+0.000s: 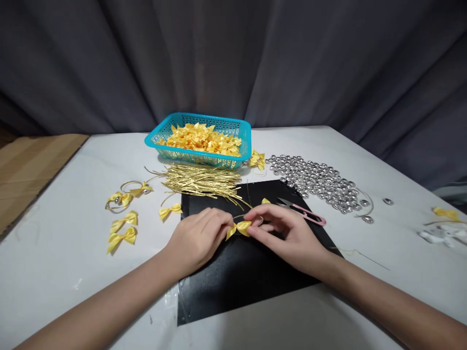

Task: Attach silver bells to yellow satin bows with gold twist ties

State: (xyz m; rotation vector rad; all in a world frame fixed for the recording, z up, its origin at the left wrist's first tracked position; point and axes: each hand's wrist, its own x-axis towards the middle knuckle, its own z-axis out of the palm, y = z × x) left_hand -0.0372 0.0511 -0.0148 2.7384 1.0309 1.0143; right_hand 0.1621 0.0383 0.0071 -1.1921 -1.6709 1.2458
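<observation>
A small yellow ribbon bow [239,228] is pinched between my two hands, just over a black mat [237,287]. My left hand [200,238] closes its fingertips on the bow's left loop. On the right loop, the thumb and fingers of my right hand [284,233] press together. A thin gold twist tie runs behind the bow between the hands; its ends are partly hidden. Behind my right hand, pink-handled thread snips [310,215] lie on the mat. Another bow's yellow tip [266,201] peeks out beyond my right fingers.
A blue basket [153,142] of yellow bows stands at the back. Before it lies a pile of gold twist ties [200,180]. Silver beads [321,182] spread at the right. Several bows [124,238] lie left, some with beads and ties. A needle [375,261] lies right of the mat.
</observation>
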